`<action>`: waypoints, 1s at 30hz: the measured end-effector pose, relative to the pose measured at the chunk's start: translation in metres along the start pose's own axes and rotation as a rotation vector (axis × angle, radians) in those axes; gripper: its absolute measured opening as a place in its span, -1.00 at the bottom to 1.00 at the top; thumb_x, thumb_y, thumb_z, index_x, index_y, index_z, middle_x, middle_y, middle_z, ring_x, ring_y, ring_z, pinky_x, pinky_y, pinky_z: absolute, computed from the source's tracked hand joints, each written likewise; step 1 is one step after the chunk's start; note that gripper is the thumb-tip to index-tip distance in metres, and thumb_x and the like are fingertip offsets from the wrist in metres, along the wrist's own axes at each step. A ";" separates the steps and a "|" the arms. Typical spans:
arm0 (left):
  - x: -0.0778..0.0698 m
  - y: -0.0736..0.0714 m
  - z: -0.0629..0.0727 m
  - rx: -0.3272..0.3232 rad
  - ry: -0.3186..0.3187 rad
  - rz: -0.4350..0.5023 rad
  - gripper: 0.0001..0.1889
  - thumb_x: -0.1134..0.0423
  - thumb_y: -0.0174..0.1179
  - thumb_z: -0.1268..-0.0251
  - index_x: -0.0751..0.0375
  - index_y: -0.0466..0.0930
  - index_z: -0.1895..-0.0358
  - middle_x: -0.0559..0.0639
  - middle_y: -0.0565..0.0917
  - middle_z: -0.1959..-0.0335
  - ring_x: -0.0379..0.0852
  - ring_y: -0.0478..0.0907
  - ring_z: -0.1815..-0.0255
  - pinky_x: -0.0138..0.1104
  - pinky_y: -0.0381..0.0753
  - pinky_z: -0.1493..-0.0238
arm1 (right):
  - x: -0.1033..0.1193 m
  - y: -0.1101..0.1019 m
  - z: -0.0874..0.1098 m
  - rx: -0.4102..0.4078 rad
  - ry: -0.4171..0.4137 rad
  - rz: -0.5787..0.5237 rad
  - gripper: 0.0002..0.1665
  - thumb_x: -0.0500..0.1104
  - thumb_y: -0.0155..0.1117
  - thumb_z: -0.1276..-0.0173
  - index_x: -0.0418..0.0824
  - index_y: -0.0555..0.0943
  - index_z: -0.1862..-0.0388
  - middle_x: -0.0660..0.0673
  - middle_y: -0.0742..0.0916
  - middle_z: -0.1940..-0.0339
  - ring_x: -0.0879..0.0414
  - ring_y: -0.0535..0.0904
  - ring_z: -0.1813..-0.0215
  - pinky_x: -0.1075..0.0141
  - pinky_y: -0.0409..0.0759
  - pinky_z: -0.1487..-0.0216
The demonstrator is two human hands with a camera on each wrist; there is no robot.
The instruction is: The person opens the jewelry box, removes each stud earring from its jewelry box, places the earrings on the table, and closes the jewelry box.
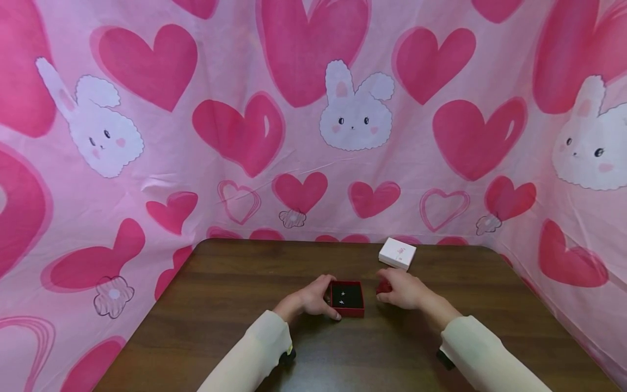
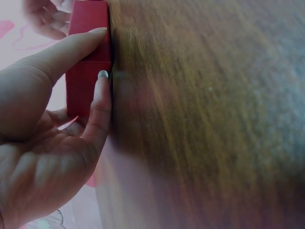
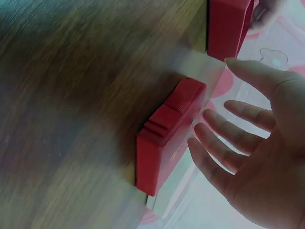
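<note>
A red jewelry box [image 1: 348, 312] without its lid stands on the table, with two small star-shaped silvery pieces on its black insert [image 1: 350, 296]. My left hand [image 1: 315, 298] holds it at its left side. The thumb lies along the near wall and the fingers reach round the other side, as the left wrist view [image 2: 57, 114] shows. To the right, a red lid with a ribbon bow [image 3: 174, 129] rests on the table. My right hand [image 1: 404, 288] is beside this lid, fingers spread and loosely bent in the right wrist view, fingertips close to its top.
A white box [image 1: 397, 253] with a small pink print sits at the table's far edge, beyond my right hand. Behind the brown wooden table [image 1: 235, 294] hangs a pink curtain [image 1: 303, 158] with hearts and rabbits.
</note>
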State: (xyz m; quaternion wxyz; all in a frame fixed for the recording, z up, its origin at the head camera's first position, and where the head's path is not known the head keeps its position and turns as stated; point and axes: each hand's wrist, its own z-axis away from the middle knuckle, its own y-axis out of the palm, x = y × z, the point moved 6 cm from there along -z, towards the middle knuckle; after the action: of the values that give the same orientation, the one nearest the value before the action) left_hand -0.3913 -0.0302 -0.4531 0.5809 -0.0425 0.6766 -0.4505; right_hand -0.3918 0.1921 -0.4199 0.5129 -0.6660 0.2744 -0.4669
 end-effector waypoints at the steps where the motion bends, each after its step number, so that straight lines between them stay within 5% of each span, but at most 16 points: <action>1: 0.000 0.000 0.000 0.000 0.000 -0.001 -0.25 0.31 0.62 0.03 0.24 0.38 -0.24 0.03 0.44 -0.05 -0.03 0.40 -0.08 -0.04 0.42 -0.27 | 0.002 0.000 0.000 -0.003 -0.012 -0.003 -0.43 -0.12 0.53 -0.24 -0.31 0.61 -0.17 -0.09 0.70 0.17 0.00 0.58 0.12 -0.07 0.62 0.01; 10: 0.002 0.000 0.000 -0.002 -0.006 0.002 -0.25 0.29 0.61 0.02 0.21 0.38 -0.25 0.01 0.44 -0.06 -0.03 0.40 -0.09 -0.02 0.42 -0.30 | 0.018 -0.001 -0.002 -0.001 -0.035 -0.013 -0.67 -0.18 0.46 -0.31 -0.25 0.67 -0.01 -0.06 0.73 0.23 0.07 0.59 0.20 -0.03 0.63 0.08; 20: 0.004 0.002 -0.002 -0.025 0.002 -0.030 -0.19 0.27 0.63 0.04 0.27 0.36 -0.30 0.03 0.45 -0.08 -0.05 0.42 -0.09 -0.09 0.44 -0.24 | 0.039 -0.002 -0.007 -0.007 -0.135 -0.029 -0.65 -0.23 0.43 -0.31 -0.27 0.68 -0.06 -0.15 0.76 0.04 -0.03 0.65 0.04 -0.06 0.61 -0.05; 30: 0.004 0.002 -0.003 -0.023 0.006 -0.018 -0.21 0.27 0.63 0.05 0.23 0.37 -0.27 0.03 0.44 -0.07 -0.05 0.42 -0.07 -0.08 0.45 -0.24 | 0.051 0.003 -0.010 0.006 -0.206 -0.078 -0.72 -0.30 0.40 -0.31 -0.28 0.69 0.00 -0.15 0.76 0.11 0.02 0.63 0.11 -0.02 0.62 -0.02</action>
State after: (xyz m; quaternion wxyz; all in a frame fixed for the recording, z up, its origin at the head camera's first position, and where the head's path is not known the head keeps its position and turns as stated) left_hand -0.3942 -0.0297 -0.4581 0.5743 -0.0538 0.6832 -0.4478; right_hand -0.3797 0.1438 -0.4049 0.5218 -0.7191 0.1926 -0.4166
